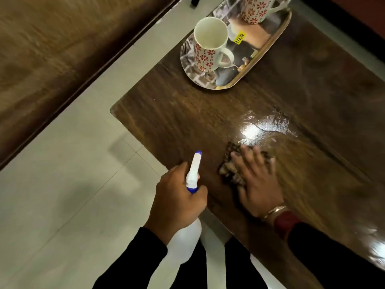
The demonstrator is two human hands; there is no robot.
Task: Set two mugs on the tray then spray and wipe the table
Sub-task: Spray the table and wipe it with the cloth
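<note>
Pressing the brown cloth (230, 163) under the spread right hand (258, 184), just short of the wet patch (264, 126), and gripping the spray bottle (192, 174) left-handed.

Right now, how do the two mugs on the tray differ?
The near mug stands at the near end of the tray, fully in view, its empty white inside showing; the far mug stands at the far end, its top cut off by the frame. Both stand upright, white with red flower patterns, handles toward the picture's right.
</note>
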